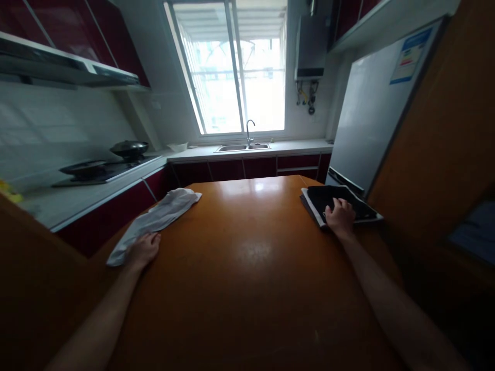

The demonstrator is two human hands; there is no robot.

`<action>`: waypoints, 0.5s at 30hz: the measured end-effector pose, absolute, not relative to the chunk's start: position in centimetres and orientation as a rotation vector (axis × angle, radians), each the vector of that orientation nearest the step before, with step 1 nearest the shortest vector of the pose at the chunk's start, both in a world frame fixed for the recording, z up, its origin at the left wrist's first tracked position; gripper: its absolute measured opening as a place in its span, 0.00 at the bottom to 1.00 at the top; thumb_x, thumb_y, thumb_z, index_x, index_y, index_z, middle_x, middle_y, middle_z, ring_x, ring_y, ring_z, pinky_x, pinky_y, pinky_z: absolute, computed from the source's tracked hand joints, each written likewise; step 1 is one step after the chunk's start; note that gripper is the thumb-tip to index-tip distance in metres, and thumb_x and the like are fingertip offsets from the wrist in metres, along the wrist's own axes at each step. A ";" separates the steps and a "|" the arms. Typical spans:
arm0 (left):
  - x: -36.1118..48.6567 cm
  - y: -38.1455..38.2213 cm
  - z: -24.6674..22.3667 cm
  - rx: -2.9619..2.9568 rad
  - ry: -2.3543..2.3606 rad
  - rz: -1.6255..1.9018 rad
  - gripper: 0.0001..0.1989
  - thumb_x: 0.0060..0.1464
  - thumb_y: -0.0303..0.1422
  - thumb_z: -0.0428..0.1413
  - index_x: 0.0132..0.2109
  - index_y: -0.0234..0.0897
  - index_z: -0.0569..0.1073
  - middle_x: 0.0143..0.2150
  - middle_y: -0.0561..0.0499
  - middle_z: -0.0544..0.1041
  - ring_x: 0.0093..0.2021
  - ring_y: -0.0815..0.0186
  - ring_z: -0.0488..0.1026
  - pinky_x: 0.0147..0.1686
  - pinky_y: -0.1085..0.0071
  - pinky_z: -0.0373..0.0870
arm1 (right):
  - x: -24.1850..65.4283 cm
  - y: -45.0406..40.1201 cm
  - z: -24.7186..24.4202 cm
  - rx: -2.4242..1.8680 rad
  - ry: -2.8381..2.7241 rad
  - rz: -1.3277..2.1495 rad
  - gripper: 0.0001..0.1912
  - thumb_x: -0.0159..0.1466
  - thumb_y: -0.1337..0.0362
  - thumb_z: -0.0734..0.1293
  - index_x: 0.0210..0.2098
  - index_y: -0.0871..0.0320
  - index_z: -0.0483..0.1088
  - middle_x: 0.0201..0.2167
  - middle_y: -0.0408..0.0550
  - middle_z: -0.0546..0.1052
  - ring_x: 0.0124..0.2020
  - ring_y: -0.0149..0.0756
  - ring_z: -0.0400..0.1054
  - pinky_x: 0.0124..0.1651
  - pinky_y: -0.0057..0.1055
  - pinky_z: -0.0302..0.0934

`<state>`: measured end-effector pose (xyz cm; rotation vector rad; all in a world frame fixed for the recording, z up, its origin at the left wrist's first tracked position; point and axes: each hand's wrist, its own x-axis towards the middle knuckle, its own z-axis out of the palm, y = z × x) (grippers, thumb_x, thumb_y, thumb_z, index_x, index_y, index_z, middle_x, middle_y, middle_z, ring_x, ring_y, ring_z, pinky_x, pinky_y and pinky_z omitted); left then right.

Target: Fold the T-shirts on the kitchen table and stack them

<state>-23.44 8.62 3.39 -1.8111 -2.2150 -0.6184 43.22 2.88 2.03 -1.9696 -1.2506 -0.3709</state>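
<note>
At ten o'clock on the wooden table (247, 268), the left hand (144, 251) touches a rumpled white cloth (164, 211), grip curled; at two o'clock, the right hand (341, 216), fingers bent, rests on folded black fabric (361, 205); whether either pinches, I cannot tell

1 blue-and-white label (410, 55) on fridge (371, 113) — coloured bars, print too small to read.
</note>
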 end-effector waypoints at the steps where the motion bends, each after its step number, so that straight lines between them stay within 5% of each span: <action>1: -23.5 8.7 3.1 -1.792 -2.199 -0.656 0.14 0.59 0.37 0.49 0.45 0.37 0.76 0.51 0.42 0.80 0.53 0.51 0.75 0.52 0.56 0.69 | 44.0 2.8 1.8 -2.057 -1.242 -0.352 0.19 0.65 0.61 0.63 0.51 0.65 0.74 0.52 0.66 0.74 0.55 0.58 0.64 0.55 0.51 0.55; 10: -18.9 9.0 1.8 -2.015 -1.835 -0.891 0.17 0.60 0.36 0.45 0.50 0.37 0.73 0.52 0.45 0.77 0.54 0.55 0.73 0.57 0.59 0.67 | 38.3 1.8 3.9 -1.755 -1.469 -0.249 0.11 0.68 0.63 0.62 0.38 0.61 0.75 0.39 0.58 0.76 0.45 0.49 0.68 0.49 0.41 0.59; 15: -12.9 6.8 2.9 -2.222 -1.574 -1.071 0.16 0.61 0.35 0.46 0.50 0.38 0.73 0.50 0.43 0.78 0.52 0.54 0.74 0.57 0.56 0.67 | 27.1 -3.2 4.4 -1.303 -1.799 0.241 0.11 0.68 0.61 0.64 0.37 0.58 0.76 0.39 0.54 0.76 0.43 0.45 0.70 0.48 0.39 0.63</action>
